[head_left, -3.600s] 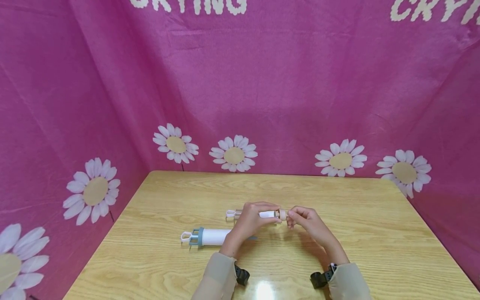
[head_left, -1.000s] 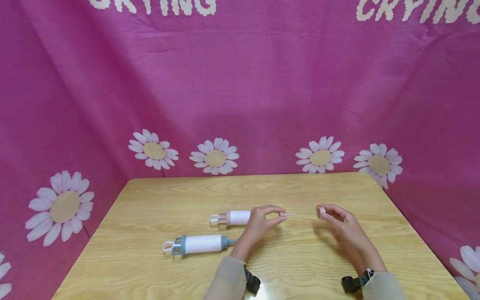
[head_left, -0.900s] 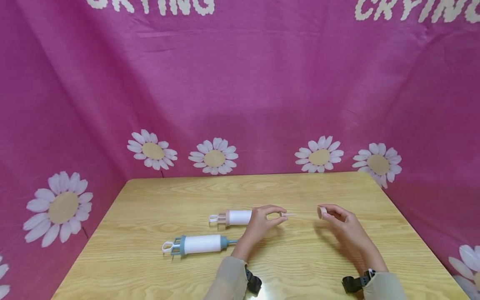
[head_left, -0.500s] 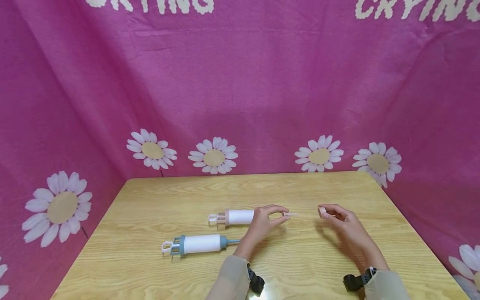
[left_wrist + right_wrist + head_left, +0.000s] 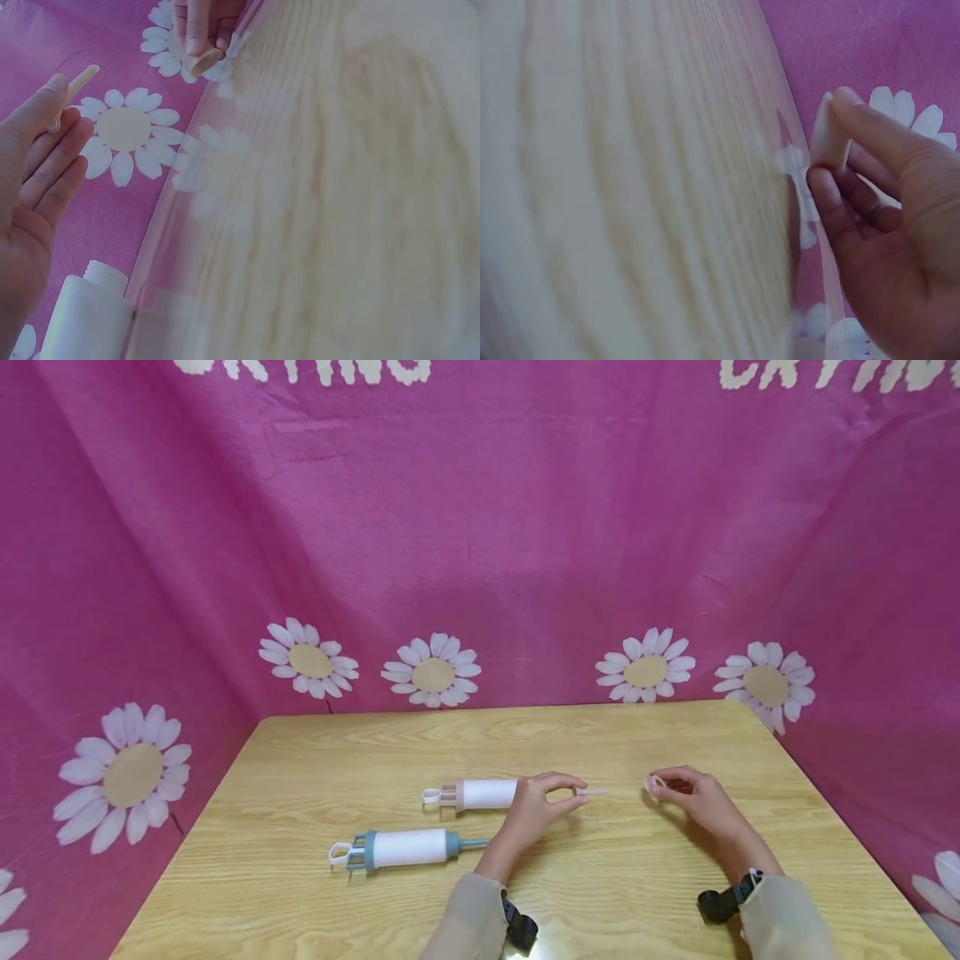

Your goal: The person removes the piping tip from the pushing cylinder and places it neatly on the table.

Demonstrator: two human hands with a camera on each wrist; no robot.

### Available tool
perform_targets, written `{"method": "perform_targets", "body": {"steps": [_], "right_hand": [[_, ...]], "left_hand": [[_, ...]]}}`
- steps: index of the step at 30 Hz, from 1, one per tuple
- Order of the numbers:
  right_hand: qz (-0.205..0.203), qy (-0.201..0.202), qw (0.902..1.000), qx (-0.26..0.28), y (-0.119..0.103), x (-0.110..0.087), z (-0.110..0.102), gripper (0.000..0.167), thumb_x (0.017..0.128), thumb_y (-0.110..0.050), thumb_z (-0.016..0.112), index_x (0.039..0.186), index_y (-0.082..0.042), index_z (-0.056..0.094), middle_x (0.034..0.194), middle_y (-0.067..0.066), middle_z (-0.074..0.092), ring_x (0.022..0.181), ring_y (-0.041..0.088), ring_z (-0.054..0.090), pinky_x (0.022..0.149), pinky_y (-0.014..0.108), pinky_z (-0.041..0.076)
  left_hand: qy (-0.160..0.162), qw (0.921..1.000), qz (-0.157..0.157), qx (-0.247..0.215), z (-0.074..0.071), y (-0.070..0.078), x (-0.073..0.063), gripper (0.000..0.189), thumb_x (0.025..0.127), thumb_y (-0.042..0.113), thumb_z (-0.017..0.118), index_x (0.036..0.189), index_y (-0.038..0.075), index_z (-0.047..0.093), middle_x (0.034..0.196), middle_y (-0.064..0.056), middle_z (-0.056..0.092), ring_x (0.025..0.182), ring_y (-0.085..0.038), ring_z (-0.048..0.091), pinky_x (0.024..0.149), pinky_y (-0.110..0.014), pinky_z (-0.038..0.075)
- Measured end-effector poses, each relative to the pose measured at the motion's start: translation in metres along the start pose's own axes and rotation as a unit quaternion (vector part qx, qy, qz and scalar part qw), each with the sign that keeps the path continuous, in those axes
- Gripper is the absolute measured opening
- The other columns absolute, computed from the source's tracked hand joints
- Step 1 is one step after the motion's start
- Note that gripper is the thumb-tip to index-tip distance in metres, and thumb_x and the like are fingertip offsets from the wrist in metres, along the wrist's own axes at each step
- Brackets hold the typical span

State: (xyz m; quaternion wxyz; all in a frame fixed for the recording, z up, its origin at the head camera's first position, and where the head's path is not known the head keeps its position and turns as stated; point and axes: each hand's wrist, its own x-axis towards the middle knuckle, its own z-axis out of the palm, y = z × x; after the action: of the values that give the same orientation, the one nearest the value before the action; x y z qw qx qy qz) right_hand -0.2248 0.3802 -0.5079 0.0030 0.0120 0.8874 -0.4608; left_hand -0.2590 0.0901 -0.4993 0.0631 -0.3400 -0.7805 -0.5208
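Observation:
My left hand (image 5: 536,810) pinches a small beige nozzle (image 5: 596,791) between thumb and fingertips; its narrow tip points right, and in the left wrist view the nozzle (image 5: 81,82) slants upward. Farther right, my right hand (image 5: 705,802) holds a beige ring-shaped cap (image 5: 654,783) by its rim, seen edge-on as a pale cap (image 5: 830,139) in the right wrist view. Behind the left hand lies a syringe-like dispenser (image 5: 486,793) with a white barrel and a beige handle end. Its bare threaded neck (image 5: 106,274) shows in the left wrist view.
Nearer the front left lies a second dispenser (image 5: 410,847), with teal ends, a white barrel and a thin teal nozzle (image 5: 472,842). Both rest on a wood-grain table (image 5: 360,752). A pink curtain (image 5: 480,527) with daisies encloses the table's back and sides.
Earlier both hands were together at the dispenser's front end. Cap and nozzle are now apart from its barrel, one in each hand. Lately the cap has turned in my right fingers.

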Motion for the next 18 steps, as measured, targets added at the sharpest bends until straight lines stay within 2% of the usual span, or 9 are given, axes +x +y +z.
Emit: {"method": "perform_targets", "body": {"steps": [4, 12, 18], "right_hand": [[0.011, -0.008, 0.9997, -0.020, 0.002, 0.002, -0.001, 0.051, 0.094, -0.036, 0.064, 0.128, 0.002, 0.058, 0.117, 0.016, 0.060, 0.094, 0.011, 0.052, 0.080, 0.016, 0.044], [-0.006, 0.003, 0.9992, -0.039, 0.009, 0.002, -0.001, 0.047, 0.090, -0.030, 0.071, 0.121, 0.004, 0.061, 0.105, 0.014, 0.058, 0.084, 0.009, 0.047, 0.070, 0.018, 0.041], [-0.012, 0.008, 0.9989, -0.044, 0.013, 0.002, 0.002, 0.045, 0.089, -0.025, 0.072, 0.120, 0.006, 0.061, 0.102, 0.014, 0.056, 0.081, 0.007, 0.045, 0.067, 0.018, 0.041]], "left_hand": [[-0.005, 1.0000, 0.004, 0.003, 0.000, 0.001, 0.000, 0.021, 0.086, 0.022, 0.074, 0.103, 0.009, 0.076, 0.101, -0.005, 0.077, 0.099, -0.015, 0.072, 0.091, -0.021, 0.054], [-0.005, 0.9999, 0.009, -0.003, 0.002, -0.001, 0.001, 0.021, 0.085, 0.020, 0.076, 0.103, 0.010, 0.076, 0.097, -0.005, 0.077, 0.099, -0.014, 0.071, 0.092, -0.020, 0.054], [-0.015, 0.9999, 0.005, -0.005, 0.005, -0.001, 0.001, 0.018, 0.084, 0.016, 0.076, 0.101, 0.009, 0.075, 0.095, -0.006, 0.076, 0.099, -0.015, 0.071, 0.092, -0.021, 0.053]]}}
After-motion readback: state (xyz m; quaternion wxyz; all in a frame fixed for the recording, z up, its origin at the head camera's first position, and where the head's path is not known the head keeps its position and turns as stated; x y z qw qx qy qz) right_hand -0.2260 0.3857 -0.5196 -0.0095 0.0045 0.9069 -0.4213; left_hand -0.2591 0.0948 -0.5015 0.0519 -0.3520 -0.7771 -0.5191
